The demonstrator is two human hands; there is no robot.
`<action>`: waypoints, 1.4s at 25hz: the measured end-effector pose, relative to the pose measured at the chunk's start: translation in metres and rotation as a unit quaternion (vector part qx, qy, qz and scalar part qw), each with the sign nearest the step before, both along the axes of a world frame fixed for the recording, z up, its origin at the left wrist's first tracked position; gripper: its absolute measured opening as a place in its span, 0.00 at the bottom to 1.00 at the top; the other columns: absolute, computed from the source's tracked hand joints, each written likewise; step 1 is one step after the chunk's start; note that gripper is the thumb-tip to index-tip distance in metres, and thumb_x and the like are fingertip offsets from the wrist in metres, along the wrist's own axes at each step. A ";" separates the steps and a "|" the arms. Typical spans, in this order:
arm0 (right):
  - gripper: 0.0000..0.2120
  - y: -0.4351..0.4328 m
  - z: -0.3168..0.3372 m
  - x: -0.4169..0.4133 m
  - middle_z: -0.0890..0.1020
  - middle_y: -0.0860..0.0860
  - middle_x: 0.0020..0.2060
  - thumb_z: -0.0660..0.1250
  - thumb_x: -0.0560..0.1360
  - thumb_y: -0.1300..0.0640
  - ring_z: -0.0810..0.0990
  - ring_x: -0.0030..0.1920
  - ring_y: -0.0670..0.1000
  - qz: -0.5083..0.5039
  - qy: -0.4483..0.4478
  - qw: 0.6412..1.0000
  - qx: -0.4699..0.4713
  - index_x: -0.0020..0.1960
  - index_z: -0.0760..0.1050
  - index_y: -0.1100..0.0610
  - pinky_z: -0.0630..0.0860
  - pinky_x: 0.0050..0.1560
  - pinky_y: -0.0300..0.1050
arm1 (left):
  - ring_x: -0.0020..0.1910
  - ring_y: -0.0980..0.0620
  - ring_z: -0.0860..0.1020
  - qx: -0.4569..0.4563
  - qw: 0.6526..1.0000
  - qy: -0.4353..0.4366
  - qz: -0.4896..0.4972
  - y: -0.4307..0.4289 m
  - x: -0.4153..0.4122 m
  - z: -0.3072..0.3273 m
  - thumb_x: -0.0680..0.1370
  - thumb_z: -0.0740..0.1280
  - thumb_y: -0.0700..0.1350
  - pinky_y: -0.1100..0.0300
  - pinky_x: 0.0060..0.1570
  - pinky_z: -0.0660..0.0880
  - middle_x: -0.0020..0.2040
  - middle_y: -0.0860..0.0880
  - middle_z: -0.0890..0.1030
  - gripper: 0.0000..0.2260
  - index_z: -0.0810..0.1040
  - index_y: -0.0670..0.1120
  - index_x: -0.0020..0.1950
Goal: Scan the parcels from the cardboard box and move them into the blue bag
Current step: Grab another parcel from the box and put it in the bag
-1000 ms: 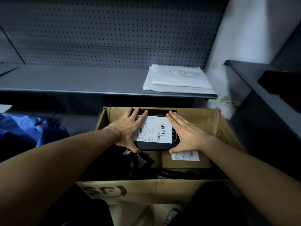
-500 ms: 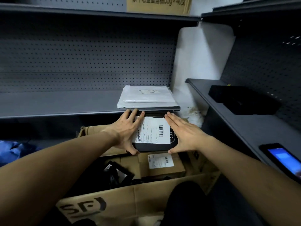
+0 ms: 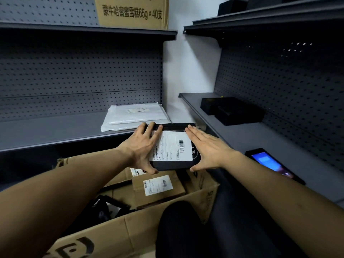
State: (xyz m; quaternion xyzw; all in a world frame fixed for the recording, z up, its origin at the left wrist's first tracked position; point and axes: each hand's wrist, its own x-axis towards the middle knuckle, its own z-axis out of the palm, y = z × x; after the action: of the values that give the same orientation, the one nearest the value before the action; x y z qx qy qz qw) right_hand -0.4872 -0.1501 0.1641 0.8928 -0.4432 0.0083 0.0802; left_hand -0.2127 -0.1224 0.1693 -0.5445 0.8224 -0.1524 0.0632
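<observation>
ok so what I'm getting on the feed: both hands are on the black parcel (image 3: 173, 165), and it's held up in the air above the cardboard box (image 3: 130, 231), in front of the lip of the left shelf (image 3: 55, 133). The left hand (image 3: 143, 146) lies flat over the parcel's left side, fingers straight and spread, tips reaching the far edge, thumb down at the near corner. The right hand (image 3: 206, 151) does the same on the right side, fingers straight and close together, thumb at the near right corner. So neither hand is curled round it, it's more like the parcel is squeezed between two flat hands. The white label (image 3: 172, 146) faces up between them with a barcode towards its right side, but the text is too small for me to read.

Down in the box there's a brown parcel (image 3: 158, 185) with its own label facing up, just below the held one, plus some black stuff in the left half that I can't make out.

On the left shelf a flat white mailer (image 3: 135, 116) lies just behind the left fingertips. On the right shelf (image 3: 260, 138) a phone (image 3: 270, 162) lies with its blue screen lit, near the right wrist. Further back are two black boxes (image 3: 232, 110), touching or stacked, can't tell which. A tan carton (image 3: 132, 12) with printed characters stands on the top shelf. A dark trouser leg (image 3: 178, 229) shows at the bottom, in front of the box
</observation>
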 end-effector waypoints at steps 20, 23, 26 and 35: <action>0.38 0.065 -0.008 -0.158 0.68 0.58 0.71 0.66 0.78 0.42 0.70 0.69 0.58 -0.373 -0.104 0.921 0.032 0.78 0.54 0.59 0.73 0.62 0.52 | 0.77 0.28 0.47 -0.076 0.997 0.013 0.004 -0.003 -0.077 -0.006 0.58 0.60 0.82 0.39 0.77 0.47 0.79 0.32 0.45 0.69 0.31 0.40 0.78; 0.33 0.071 -0.009 -0.165 0.74 0.57 0.65 0.67 0.76 0.40 0.75 0.62 0.58 -0.384 -0.094 0.917 0.042 0.71 0.61 0.58 0.75 0.52 0.50 | 0.77 0.28 0.47 -0.080 0.997 0.016 0.007 -0.004 -0.085 -0.006 0.58 0.60 0.82 0.38 0.77 0.47 0.79 0.32 0.45 0.69 0.30 0.40 0.78; 0.30 0.074 -0.009 -0.164 0.78 0.56 0.58 0.67 0.75 0.38 0.78 0.56 0.59 -0.408 -0.079 0.909 0.037 0.65 0.63 0.57 0.71 0.43 0.47 | 0.77 0.28 0.46 -0.076 0.997 0.022 0.011 -0.005 -0.091 -0.006 0.58 0.60 0.83 0.39 0.76 0.45 0.79 0.33 0.44 0.69 0.29 0.41 0.78; 0.30 0.075 -0.008 -0.163 0.79 0.57 0.54 0.70 0.72 0.36 0.76 0.48 0.57 -0.441 -0.141 0.885 0.041 0.58 0.63 0.56 0.71 0.42 0.47 | 0.77 0.27 0.46 -0.080 0.996 0.029 0.030 -0.004 -0.093 -0.011 0.59 0.64 0.81 0.38 0.76 0.44 0.79 0.32 0.45 0.69 0.30 0.40 0.78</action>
State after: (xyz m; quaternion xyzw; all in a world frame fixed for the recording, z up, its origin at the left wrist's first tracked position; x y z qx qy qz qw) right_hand -0.6507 -0.0749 0.1565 0.5971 -0.7978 0.0796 -0.0238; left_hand -0.3052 -0.1260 0.1582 -0.5761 0.7925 -0.2002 -0.0001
